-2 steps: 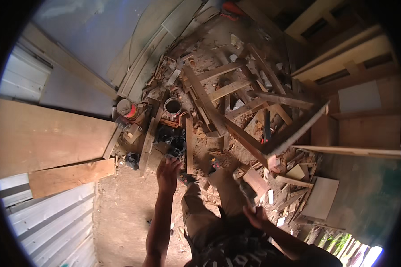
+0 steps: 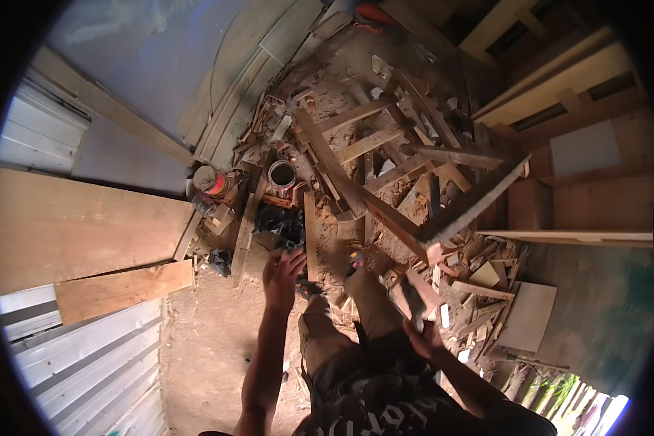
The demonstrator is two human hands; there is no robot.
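My left hand (image 2: 279, 277) is raised in front of my left leg, its fingers stretched out and nothing visible in them. Beyond it on the ground are a crumpled black plastic bag (image 2: 282, 224) and a narrow wooden plank (image 2: 311, 236). Beside my right thigh, the fingers of my right hand (image 2: 424, 338) are closed round the lower end of a long, narrow greyish thing (image 2: 413, 299). It is dark and blurred, so its kind is unclear. Ahead of my feet lies a tangled wooden frame (image 2: 330, 163) of joined beams.
An open can (image 2: 282, 174) and a red-banded can (image 2: 209, 180) stand at the left among scraps. Wood offcuts (image 2: 479, 291) are heaped at the right beside a pale board (image 2: 528, 316). Wooden shelving (image 2: 596, 189) rises at the right, corrugated metal sheeting (image 2: 102, 363) at the left.
My left hand's fingers have straightened and turned rightward. My right hand has risen slightly forward, and the greyish thing in it shows more plainly. The whole view has shifted a little.
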